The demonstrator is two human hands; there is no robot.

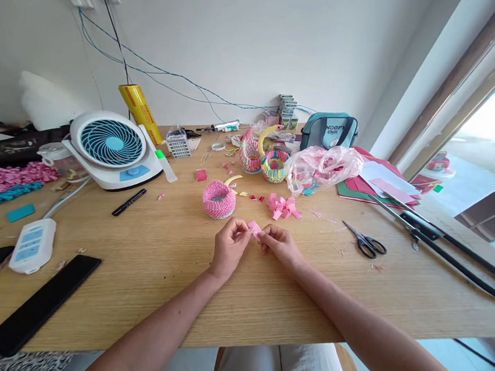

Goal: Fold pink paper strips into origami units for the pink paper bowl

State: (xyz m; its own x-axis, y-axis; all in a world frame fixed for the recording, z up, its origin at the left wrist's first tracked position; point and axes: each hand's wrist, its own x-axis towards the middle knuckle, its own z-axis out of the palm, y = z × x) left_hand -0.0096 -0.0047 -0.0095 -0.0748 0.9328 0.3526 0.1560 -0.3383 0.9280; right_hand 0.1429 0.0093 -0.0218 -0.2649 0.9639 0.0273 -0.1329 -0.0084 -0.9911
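Note:
Between my two hands is a small pink paper piece (254,228), pinched at its left side by my left hand (229,245) and at its right side by my right hand (280,244). Just beyond my left hand stands a pink paper basket (218,200) with a yellow curved strip (233,179) at its top. A pile of pink paper pieces (284,207) lies beyond my right hand. Small red pieces (257,198) are between the basket and the pile.
Scissors (368,244) and a long black-handled tool (427,226) lie to the right. Behind are two colourful paper baskets (274,166), a plastic bag (323,166) and a blue bag (330,130). A white fan (113,149), marker (129,202) and power strip (34,245) are left.

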